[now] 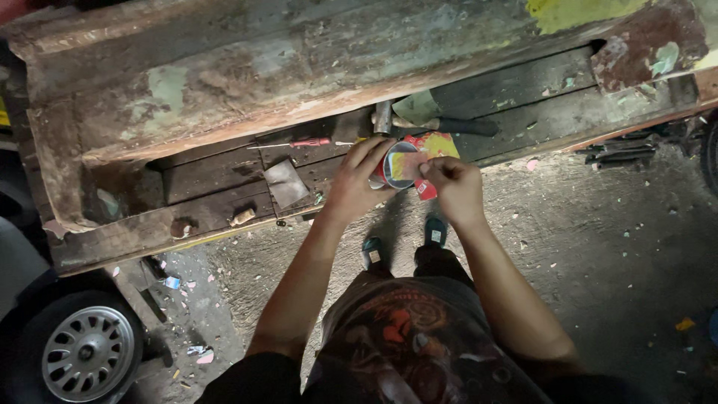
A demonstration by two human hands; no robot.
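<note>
**Presently: both hands on a red tin at the bench edge**

The left hand (357,183) is wrapped around a small red tin (398,166), fingers closed on its side. The right hand (454,187) pinches the tin's rim at 4 o'clock, fingertips together. The tin is held just over the near edge of the worn wooden bench (224,202).

Surroundings: a red-handled screwdriver (299,143) lies at 10 o'clock from the tin; a hammer (419,120) at 12 o'clock, its head partly behind the hands; a flat metal scraper (286,183) at 9 o'clock. A car wheel (86,352) sits at 8 o'clock, cut off by the frame.

The tin's contents are hard to make out. A red and yellow wrapper (437,146) behind it is partly hidden.
</note>
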